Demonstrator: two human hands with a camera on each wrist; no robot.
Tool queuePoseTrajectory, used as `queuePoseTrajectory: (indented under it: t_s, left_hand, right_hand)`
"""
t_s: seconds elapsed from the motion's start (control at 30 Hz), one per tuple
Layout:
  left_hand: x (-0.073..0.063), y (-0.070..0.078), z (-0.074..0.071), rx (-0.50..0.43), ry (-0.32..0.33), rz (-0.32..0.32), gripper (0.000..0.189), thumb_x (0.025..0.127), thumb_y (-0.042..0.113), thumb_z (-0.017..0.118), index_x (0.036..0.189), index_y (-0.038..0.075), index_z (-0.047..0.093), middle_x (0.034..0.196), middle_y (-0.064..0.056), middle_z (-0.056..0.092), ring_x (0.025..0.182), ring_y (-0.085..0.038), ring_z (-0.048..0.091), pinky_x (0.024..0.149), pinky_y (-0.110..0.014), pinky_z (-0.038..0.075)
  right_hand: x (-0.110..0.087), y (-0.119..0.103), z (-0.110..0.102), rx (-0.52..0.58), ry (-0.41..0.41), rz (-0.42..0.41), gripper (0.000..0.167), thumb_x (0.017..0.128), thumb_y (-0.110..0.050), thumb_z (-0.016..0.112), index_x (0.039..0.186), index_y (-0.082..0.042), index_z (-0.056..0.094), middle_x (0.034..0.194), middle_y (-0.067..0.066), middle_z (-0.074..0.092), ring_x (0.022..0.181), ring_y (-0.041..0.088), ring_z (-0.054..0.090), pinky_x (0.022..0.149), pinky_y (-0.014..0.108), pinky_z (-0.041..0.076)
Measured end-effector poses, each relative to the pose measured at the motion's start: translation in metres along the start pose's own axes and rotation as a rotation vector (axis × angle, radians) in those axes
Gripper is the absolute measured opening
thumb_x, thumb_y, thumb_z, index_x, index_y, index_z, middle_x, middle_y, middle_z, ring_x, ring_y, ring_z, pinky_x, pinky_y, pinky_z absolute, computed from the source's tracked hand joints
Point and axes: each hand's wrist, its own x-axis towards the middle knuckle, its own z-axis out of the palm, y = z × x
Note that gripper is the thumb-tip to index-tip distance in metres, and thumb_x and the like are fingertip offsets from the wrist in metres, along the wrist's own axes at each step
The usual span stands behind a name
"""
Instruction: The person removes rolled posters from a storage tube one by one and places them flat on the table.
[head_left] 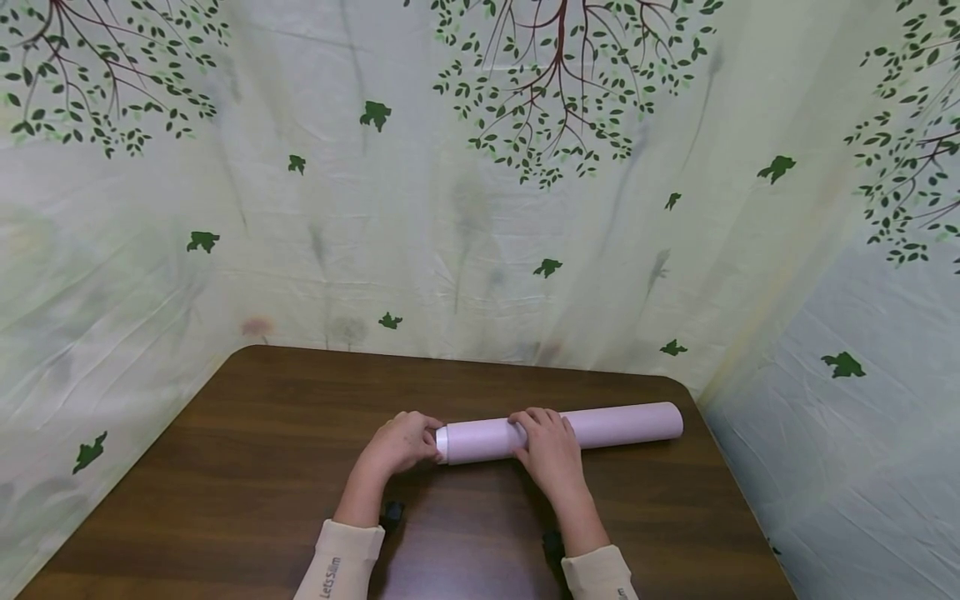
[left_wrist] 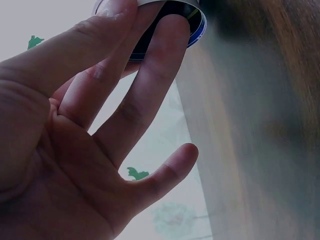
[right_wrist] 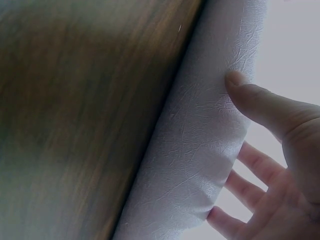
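Note:
A roll of pale lilac embossed sheet (head_left: 622, 426) lies on its side across the table, with a white band (head_left: 442, 445) at its left end. At that end my left hand (head_left: 405, 442) pinches the rim. The left wrist view shows its thumb at the edge and a finger reaching to the dark open mouth (left_wrist: 145, 42) of the roll, the little finger held away. My right hand (head_left: 550, 446) grips the roll around its middle. In the right wrist view its thumb lies on the wrinkled surface (right_wrist: 185, 135), with the fingers passing behind.
The brown wooden table (head_left: 225, 467) has rounded far corners. Behind and beside it hangs a pale curtain (head_left: 450, 225) printed with branches and green leaves. The roll's right end comes close to the table's right edge.

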Motion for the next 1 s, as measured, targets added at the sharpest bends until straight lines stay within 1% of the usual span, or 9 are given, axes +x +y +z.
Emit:
queuePoseTrajectory:
  t_s: [0.3,0.57,0.83,1.0]
  left_hand:
    - [-0.002,-0.004,-0.005,0.006,-0.003,-0.009,0.047,0.08,0.014,0.091,0.125,0.005,0.077,0.09,0.0,0.079,0.08,-0.013,0.066,0.074,-0.032,0.053]
    - [-0.004,-0.008,-0.007,-0.016,-0.008,-0.012,0.049,0.08,0.011,0.09,0.126,0.003,0.075,0.091,-0.002,0.079,0.08,-0.014,0.065,0.074,-0.033,0.053]
    - [-0.005,-0.008,-0.01,-0.027,-0.022,-0.03,0.05,0.082,0.012,0.09,0.128,0.003,0.074,0.093,-0.003,0.079,0.082,-0.016,0.066,0.077,-0.035,0.054]
    - [-0.006,-0.011,-0.011,-0.035,-0.025,-0.039,0.051,0.082,0.012,0.09,0.129,0.003,0.074,0.093,-0.003,0.079,0.082,-0.016,0.065,0.078,-0.036,0.054]
  right_hand:
    - [0.0,0.0,-0.001,0.01,-0.016,0.011,0.044,0.082,-0.026,0.092,0.122,-0.027,0.073,0.132,0.003,0.07,0.131,0.032,0.059,0.114,0.059,0.044]
    - [0.0,0.0,-0.001,0.009,-0.014,0.011,0.044,0.083,-0.026,0.092,0.122,-0.027,0.073,0.132,0.003,0.07,0.132,0.032,0.059,0.115,0.058,0.044]
    - [0.0,0.002,-0.002,0.014,-0.018,0.021,0.044,0.082,-0.026,0.093,0.121,-0.027,0.073,0.132,0.004,0.071,0.131,0.033,0.059,0.115,0.06,0.043]
    - [0.0,0.002,-0.003,0.013,-0.017,0.021,0.043,0.082,-0.026,0.092,0.121,-0.027,0.073,0.132,0.004,0.071,0.132,0.033,0.059,0.115,0.059,0.044]
